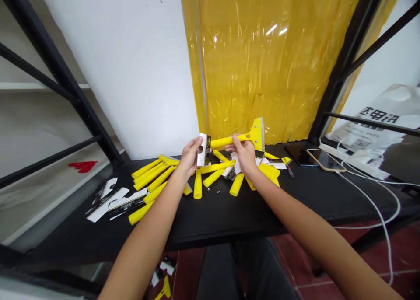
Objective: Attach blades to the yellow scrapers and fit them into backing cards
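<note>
In the head view, my right hand (244, 153) is closed around the handle of a yellow scraper (256, 134), whose wide blade end points right. My left hand (190, 155) pinches a small black-and-white card sleeve (204, 150) with a round cut-out. The tip of the scraper's handle comes close to this sleeve; whether they touch I cannot tell. Below and between my hands lie several more yellow scrapers (213, 177), handles toward me. Another group of yellow scrapers (152, 174) is to the left of my left forearm.
Flat card sleeves (108, 204) lie on the black shelf (226, 217) at the left. To the right are a phone (325, 160), white cables (374, 204) and a white plastic bag (387, 120). Yellow film (272, 64) hangs behind. Black frame posts (337, 72) stand at both sides.
</note>
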Demonstrator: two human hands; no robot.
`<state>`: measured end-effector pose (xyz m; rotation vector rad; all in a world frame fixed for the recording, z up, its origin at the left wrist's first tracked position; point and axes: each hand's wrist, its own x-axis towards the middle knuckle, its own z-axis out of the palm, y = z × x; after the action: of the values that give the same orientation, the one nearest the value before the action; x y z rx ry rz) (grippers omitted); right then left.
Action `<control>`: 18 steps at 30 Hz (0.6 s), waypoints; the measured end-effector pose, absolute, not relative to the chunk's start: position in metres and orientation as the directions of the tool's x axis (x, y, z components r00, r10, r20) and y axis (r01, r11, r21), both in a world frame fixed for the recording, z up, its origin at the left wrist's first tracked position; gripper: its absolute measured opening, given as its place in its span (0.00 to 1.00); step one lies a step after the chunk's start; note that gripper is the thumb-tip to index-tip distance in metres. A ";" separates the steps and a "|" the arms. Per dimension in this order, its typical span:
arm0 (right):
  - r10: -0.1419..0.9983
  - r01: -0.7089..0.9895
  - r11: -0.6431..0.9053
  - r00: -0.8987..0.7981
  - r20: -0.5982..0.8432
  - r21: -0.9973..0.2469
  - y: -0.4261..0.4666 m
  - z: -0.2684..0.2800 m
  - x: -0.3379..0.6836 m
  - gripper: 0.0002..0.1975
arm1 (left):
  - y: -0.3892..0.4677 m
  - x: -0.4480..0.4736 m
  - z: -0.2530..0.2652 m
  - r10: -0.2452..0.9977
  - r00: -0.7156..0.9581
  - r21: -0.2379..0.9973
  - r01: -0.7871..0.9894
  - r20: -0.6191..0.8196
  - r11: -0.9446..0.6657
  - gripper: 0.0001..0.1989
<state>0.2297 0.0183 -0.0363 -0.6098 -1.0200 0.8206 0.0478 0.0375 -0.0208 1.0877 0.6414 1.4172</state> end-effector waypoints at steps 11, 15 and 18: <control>0.790 -0.326 0.601 0.380 0.481 -0.729 0.022 -0.037 0.238 0.25 | 0.032 0.040 -0.027 0.953 0.223 0.812 -0.582 0.208 -0.041 0.27; 0.816 -0.299 0.572 0.297 0.496 -0.763 0.016 -0.037 0.231 0.25 | 0.032 0.043 -0.031 0.951 0.181 0.796 -0.598 0.251 -0.097 0.27; 0.807 -0.279 0.586 0.283 0.519 -0.760 0.011 -0.036 0.225 0.25 | 0.035 0.044 -0.034 0.955 0.142 0.797 -0.590 0.260 -0.129 0.28</control>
<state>0.2255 0.0107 -0.0356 -0.6037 -1.0432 0.7884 0.0442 0.0345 -0.0335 0.9784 0.4921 1.4204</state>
